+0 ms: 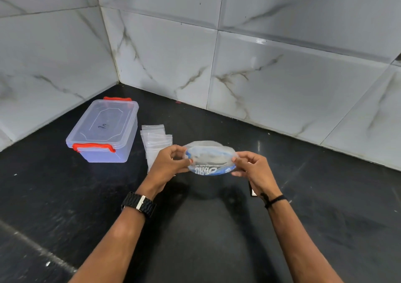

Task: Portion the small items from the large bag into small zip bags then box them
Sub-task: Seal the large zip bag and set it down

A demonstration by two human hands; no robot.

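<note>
Both hands hold a large clear plastic bag (pixel 209 160) with blue and white print above the black counter. My left hand (pixel 168 163) pinches its left rim and my right hand (pixel 252 167) pinches its right rim, so the mouth is pulled wide. What lies inside the bag is too blurred to tell. A pile of small clear zip bags (pixel 155 142) lies on the counter just behind my left hand. To the left stands a clear plastic box (pixel 104 131) with red latches, its lid shut.
The black counter (pixel 65 196) meets marble-look wall tiles (pixel 271 83) in a corner behind the box. A small dark flat object (pixel 252 190) lies partly hidden under my right wrist. A watch sits on my left wrist and a black band on my right.
</note>
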